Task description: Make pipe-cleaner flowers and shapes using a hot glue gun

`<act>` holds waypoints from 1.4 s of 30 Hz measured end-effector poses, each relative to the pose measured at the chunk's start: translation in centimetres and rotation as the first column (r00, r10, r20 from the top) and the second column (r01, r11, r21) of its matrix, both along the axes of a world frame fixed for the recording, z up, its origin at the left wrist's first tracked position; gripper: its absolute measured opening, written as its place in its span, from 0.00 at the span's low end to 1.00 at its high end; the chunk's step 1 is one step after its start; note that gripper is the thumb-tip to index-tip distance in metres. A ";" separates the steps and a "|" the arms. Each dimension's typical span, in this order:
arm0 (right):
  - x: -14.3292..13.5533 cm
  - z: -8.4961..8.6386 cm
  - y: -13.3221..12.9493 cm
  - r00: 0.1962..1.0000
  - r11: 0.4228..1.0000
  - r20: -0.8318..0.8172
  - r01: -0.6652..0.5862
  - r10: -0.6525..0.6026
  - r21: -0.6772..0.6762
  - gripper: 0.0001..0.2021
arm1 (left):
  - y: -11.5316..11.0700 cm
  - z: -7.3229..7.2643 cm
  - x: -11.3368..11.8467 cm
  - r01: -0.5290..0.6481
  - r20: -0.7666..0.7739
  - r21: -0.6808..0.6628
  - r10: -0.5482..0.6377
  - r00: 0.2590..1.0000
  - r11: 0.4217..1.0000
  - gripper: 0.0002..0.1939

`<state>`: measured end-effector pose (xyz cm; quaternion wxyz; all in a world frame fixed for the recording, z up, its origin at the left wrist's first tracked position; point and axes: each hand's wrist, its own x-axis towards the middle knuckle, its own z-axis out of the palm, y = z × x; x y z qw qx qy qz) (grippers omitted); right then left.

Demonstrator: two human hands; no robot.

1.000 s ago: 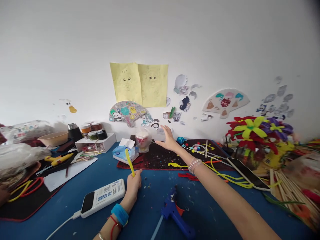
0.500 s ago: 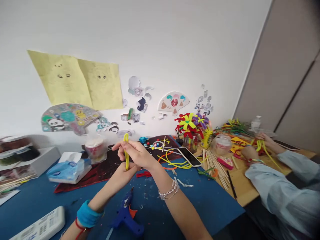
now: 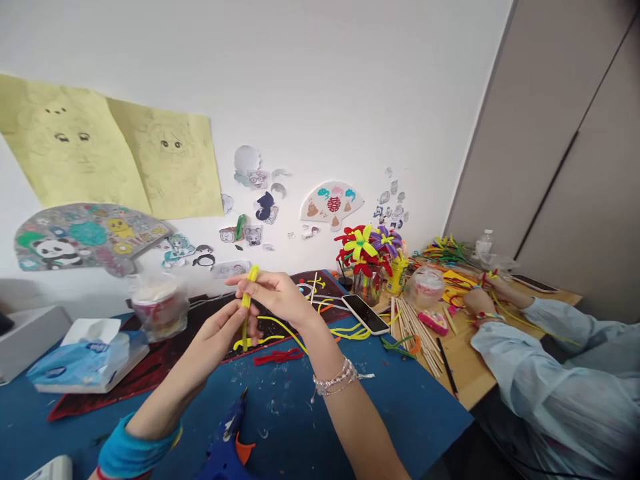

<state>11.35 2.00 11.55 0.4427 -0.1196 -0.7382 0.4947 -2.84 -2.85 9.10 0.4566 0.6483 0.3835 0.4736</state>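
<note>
A folded yellow pipe cleaner [image 3: 246, 313] stands nearly upright between my two hands, above the table. My right hand [image 3: 280, 297] pinches it near the top with thumb and fingers. Lower down, my left hand [image 3: 213, 340] grips it between thumb and fingers. Its lower end pokes out below my left fingertips. Under my forearms lies a blue glue gun [image 3: 224, 440] with an orange trigger. Red pipe cleaners [image 3: 277, 357] rest on the blue table just beyond it. A loose yellow pipe cleaner [image 3: 283, 327] curves behind my hands.
To the left sit a tissue pack [image 3: 90, 357] and a wrapped tub [image 3: 159, 307]. On the right are a phone [image 3: 365, 313], wooden sticks [image 3: 413, 333] and pipe-cleaner flowers [image 3: 367, 247]. Further right, another person's hands [image 3: 480, 300] work with pipe cleaners at a wooden table.
My view has turned right and moved closer. My left fingers have come up onto the yellow pipe cleaner, which now looks straighter and more tightly pressed together.
</note>
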 end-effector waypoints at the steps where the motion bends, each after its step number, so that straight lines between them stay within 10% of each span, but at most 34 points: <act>1: -0.2 -0.1 0.1 1.000 1.000 -0.011 0.009 -0.009 0.017 0.18 | 0.1 -0.4 0.0 -0.003 0.021 -0.021 0.003 1.000 1.000 0.14; 13: -0.4 -0.5 0.6 0.836 0.813 0.095 0.489 -0.540 0.317 0.20 | 0.3 -1.2 -1.8 -0.290 -0.394 0.297 0.394 0.830 0.910 0.18; 34: 0.0 -1.9 3.8 0.807 0.816 -0.129 0.577 -0.577 -0.040 0.22 | -0.4 -1.9 -0.2 -0.102 -0.779 0.209 0.229 0.584 0.973 0.20; 42: 2.3 -1.2 4.0 0.788 0.794 -0.109 0.593 -0.606 -0.129 0.21 | -1.2 -2.0 0.8 -0.085 -0.660 0.347 0.308 0.685 0.934 0.21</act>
